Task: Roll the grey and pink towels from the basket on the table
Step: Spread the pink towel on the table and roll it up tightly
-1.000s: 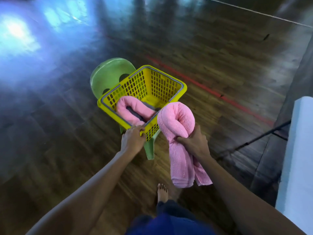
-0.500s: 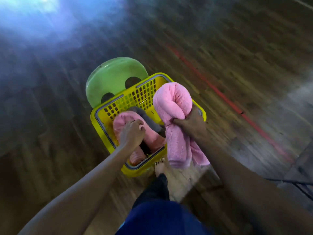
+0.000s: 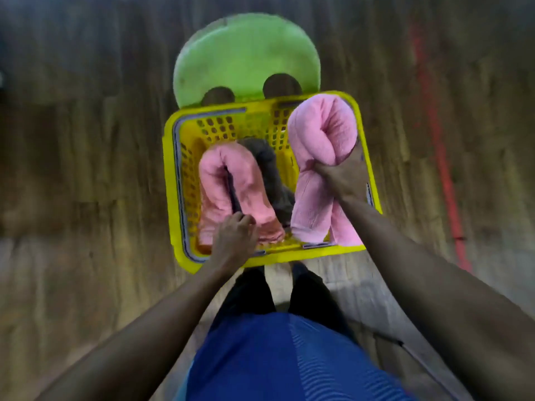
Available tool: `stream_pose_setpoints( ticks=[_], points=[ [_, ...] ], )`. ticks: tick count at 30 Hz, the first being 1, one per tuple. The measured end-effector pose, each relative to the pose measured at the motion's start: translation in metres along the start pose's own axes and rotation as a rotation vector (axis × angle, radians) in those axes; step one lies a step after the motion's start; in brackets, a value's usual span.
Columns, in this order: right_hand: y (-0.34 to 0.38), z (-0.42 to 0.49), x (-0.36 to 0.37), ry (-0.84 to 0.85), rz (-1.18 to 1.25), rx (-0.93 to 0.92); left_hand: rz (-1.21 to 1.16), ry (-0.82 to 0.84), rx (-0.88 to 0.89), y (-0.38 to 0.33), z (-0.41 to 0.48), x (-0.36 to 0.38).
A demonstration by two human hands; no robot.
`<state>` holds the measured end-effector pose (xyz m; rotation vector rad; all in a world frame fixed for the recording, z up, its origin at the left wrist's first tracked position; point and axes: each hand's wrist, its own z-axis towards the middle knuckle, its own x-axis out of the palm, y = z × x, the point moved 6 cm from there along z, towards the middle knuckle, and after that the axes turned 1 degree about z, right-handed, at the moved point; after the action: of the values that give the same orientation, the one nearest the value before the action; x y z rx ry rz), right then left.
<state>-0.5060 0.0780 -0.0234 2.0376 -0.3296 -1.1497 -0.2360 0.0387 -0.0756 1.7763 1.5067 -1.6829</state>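
Observation:
A yellow plastic basket [image 3: 173,180] sits on a green plastic chair [image 3: 246,56], straight below me. My right hand [image 3: 341,178] grips a folded pink towel [image 3: 321,131] by its middle, and the towel hangs over the basket's right side. A second pink towel [image 3: 225,180] lies bent inside the basket with a grey towel [image 3: 266,166] tucked beside it. My left hand [image 3: 234,235] is over the near end of that second pink towel, fingers curled at its edge; blur hides whether it holds the cloth.
Dark wooden floor [image 3: 72,169] surrounds the chair, with a red line [image 3: 440,157] on the right. My legs in blue shorts [image 3: 275,357] stand just in front of the basket. The whole frame is motion-blurred.
My view has swung over the basket. My right hand brought the pink towel from outside the basket to above its right side. My left hand left the rim and reached inside.

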Motion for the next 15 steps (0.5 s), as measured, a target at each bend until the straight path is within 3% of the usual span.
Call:
stream_pose_setpoints(
  ticks=[6, 15],
  points=[
    [-0.042, 0.048, 0.034, 0.143, -0.145, 0.023, 0.244, 0.022, -0.156, -0.009, -0.019, 0.041],
    [-0.088, 0.068, 0.075, 0.183, -0.211, 0.070, 0.262, -0.092, -0.251, -0.008, -0.022, 0.047]
  ],
)
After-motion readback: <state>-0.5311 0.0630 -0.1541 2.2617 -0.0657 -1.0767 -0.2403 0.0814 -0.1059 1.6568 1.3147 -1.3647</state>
